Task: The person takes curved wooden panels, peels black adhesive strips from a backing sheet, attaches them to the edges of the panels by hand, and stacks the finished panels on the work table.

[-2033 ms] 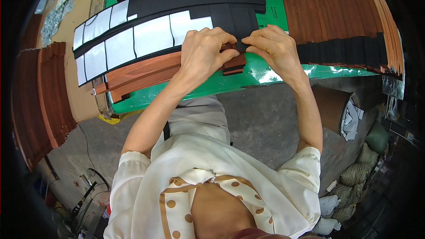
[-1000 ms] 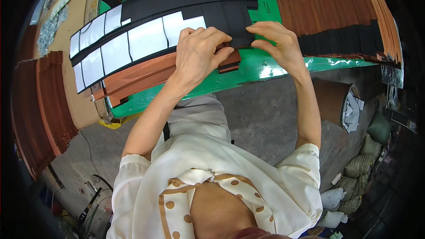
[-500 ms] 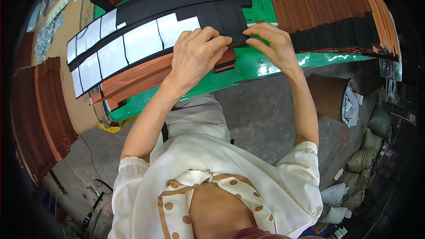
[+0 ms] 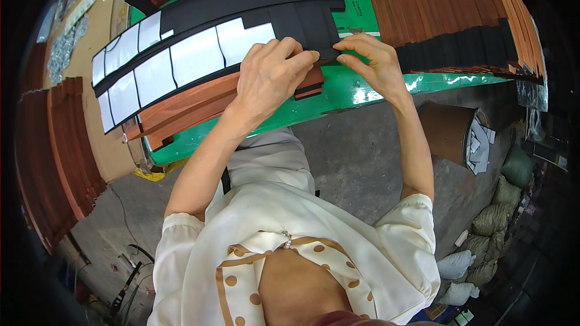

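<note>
Several flat black rectangular pieces point(image 4: 305, 21) lie side by side on a long black strip over the green tabletop. White backing paper point(image 4: 154, 64) covers the pieces further left. My left hand point(image 4: 272, 75) is closed at the near edge of the black pieces, its thumb and curled fingers pressed on that edge. My right hand point(image 4: 371, 63) pinches the near right corner of the endmost black piece between thumb and forefinger. Reddish-brown wooden slats point(image 4: 193, 101) lie beneath the strip, partly hidden by my left hand and wrist.
Brown slats with black ends point(image 4: 447, 0) are stacked at the right of the green table point(image 4: 350, 93). More brown slats point(image 4: 66, 145) stand at the left beside cardboard point(image 4: 99, 133). Below right, a brown bin point(image 4: 444, 130) holds white scraps, near several sacks point(image 4: 492, 220) on the floor.
Both hands stay at the same edge of the black pieces. My left hand and the pieces have shifted very slightly to the right.
</note>
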`<state>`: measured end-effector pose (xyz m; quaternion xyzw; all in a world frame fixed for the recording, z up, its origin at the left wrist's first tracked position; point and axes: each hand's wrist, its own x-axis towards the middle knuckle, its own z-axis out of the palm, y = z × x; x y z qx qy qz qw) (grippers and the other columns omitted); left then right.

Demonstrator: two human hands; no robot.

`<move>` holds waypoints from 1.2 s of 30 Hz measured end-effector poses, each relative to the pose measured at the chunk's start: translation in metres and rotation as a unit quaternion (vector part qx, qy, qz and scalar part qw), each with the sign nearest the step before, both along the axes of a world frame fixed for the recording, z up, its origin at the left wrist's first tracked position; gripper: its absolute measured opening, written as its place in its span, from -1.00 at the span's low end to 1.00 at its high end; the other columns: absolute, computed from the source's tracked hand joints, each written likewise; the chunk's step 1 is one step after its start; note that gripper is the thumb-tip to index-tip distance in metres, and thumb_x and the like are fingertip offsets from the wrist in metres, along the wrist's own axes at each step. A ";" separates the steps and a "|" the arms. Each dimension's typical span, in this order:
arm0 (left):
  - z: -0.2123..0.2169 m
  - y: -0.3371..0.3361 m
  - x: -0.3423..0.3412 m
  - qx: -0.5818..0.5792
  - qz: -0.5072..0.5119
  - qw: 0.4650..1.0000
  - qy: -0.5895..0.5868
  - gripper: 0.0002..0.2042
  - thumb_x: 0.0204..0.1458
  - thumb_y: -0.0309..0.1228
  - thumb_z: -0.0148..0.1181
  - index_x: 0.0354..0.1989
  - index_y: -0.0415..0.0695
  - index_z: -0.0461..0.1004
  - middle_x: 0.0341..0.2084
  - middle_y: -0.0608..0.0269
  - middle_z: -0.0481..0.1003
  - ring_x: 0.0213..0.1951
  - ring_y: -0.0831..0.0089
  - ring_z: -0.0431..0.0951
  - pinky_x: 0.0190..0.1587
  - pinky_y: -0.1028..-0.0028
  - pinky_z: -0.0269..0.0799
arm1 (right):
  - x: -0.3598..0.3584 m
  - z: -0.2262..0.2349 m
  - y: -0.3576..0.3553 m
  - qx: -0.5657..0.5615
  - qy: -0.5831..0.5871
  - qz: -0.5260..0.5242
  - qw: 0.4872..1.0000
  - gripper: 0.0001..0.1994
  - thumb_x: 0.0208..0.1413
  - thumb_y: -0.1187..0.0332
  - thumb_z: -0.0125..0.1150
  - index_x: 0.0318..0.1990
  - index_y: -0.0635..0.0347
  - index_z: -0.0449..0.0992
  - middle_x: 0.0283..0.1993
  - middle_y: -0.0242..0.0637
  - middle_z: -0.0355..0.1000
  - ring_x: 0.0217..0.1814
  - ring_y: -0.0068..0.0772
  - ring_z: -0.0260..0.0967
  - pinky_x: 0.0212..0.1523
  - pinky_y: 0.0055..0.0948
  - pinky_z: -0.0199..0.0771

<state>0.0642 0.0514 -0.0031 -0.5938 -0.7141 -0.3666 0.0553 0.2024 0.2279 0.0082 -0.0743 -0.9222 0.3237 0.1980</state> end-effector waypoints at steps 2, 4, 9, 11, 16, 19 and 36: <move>0.000 0.000 0.001 -0.013 0.001 0.999 0.034 -0.73 -0.19 -0.49 0.27 -0.24 0.04 0.57 -0.52 0.39 0.38 -0.46 0.44 0.40 -0.41 0.43 0.30 | 0.001 -0.001 -0.002 -0.019 -0.003 -0.002 1.000 -0.80 -0.04 0.42 0.29 -0.22 0.22 0.54 -0.27 -0.28 0.50 -0.25 -0.34 0.45 -0.25 -0.43 0.44; -0.001 0.000 0.002 -0.016 -0.003 0.999 0.048 -0.69 -0.22 -0.50 0.26 -0.22 0.06 0.57 -0.53 0.37 0.36 -0.48 0.43 0.39 -0.43 0.42 0.30 | 0.002 -0.003 -0.008 -0.110 -0.020 -0.041 0.993 -0.75 0.00 0.39 0.29 -0.14 0.23 0.51 -0.25 -0.29 0.50 -0.23 -0.44 0.45 -0.24 -0.45 0.43; 0.000 0.000 0.001 -0.020 -0.016 0.998 0.059 -0.61 -0.25 -0.53 0.22 -0.15 0.09 0.57 -0.55 0.32 0.30 -0.49 0.40 0.36 -0.46 0.41 0.31 | -0.010 -0.019 -0.032 -0.255 0.008 -0.139 0.957 -0.72 0.06 0.36 0.23 -0.08 0.26 0.45 -0.31 -0.33 0.44 -0.27 -0.53 0.42 -0.25 -0.50 0.41; -0.001 -0.003 -0.001 -0.016 -0.014 0.998 0.066 -0.65 -0.20 -0.50 0.18 -0.17 0.09 0.56 -0.55 0.33 0.29 -0.48 0.39 0.37 -0.47 0.41 0.30 | -0.019 -0.023 -0.043 -0.228 0.017 -0.178 0.957 -0.80 0.11 0.40 0.13 -0.13 0.27 0.43 -0.35 -0.35 0.37 -0.34 -0.54 0.36 -0.28 -0.52 0.38; 0.004 -0.003 0.004 0.016 -0.017 0.998 0.056 -0.74 -0.14 -0.43 0.13 -0.22 0.10 0.53 -0.51 0.31 0.29 -0.43 0.36 0.40 -0.44 0.39 0.30 | -0.023 -0.045 -0.050 -0.156 0.129 -0.237 0.950 -0.84 0.15 0.50 -0.03 -0.15 0.26 0.42 -0.25 -0.32 0.36 -0.21 -0.53 0.31 -0.15 -0.54 0.33; -0.007 -0.001 0.002 0.027 -0.024 0.998 0.057 -0.72 -0.11 -0.42 0.12 -0.17 0.09 0.50 -0.47 0.32 0.32 -0.40 0.39 0.41 -0.42 0.39 0.30 | -0.019 -0.048 -0.041 -0.201 0.096 -0.276 0.935 -0.82 0.21 0.46 -0.05 -0.08 0.26 0.40 -0.22 -0.35 0.35 -0.17 -0.57 0.28 -0.10 -0.55 0.30; 0.036 -0.240 -0.078 0.065 0.291 0.954 0.024 -0.75 -0.11 -0.57 0.18 -0.20 -0.12 0.54 -0.22 0.18 0.48 -0.13 0.21 0.46 0.02 0.20 0.24 | -0.028 -0.010 -0.047 -0.077 0.079 -0.306 0.946 -0.76 0.27 0.38 -0.03 -0.01 0.31 0.41 -0.14 -0.29 0.45 -0.11 -0.54 0.37 -0.06 -0.56 0.34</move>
